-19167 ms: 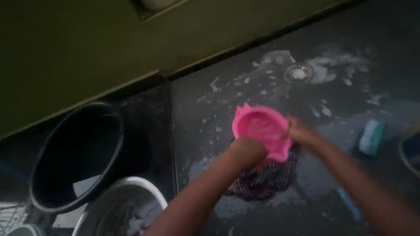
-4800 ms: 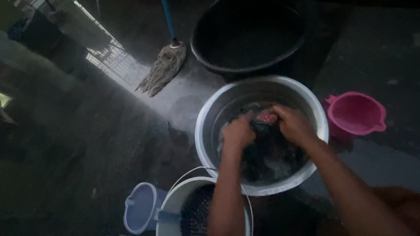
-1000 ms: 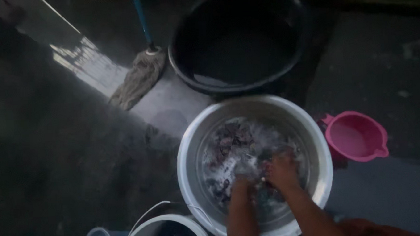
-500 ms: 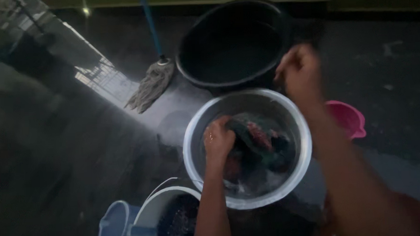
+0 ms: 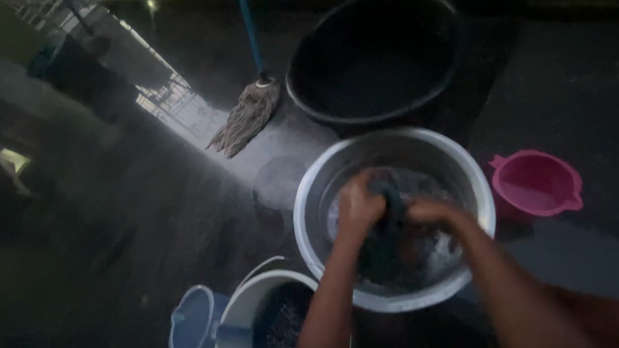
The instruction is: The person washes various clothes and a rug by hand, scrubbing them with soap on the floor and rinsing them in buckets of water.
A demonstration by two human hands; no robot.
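2 hands were seen inside a metal basin (image 5: 311, 216) near the frame's centre: the left hand (image 5: 358, 207) was closed around a dark wet cloth (image 5: 389, 243), and the right hand (image 5: 429, 212), blurred, appeared clenched on the same cloth. A black tub (image 5: 377, 56) was set at 12 o'clock from the basin, a pink scoop (image 5: 536, 183) at 3 o'clock, a mop (image 5: 246, 117) at 10 o'clock, and a white bucket (image 5: 243, 316) at 7 o'clock.

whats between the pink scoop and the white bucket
The metal basin lies between the pink scoop and the white bucket in the head view, with both hands on dark wet cloth inside.
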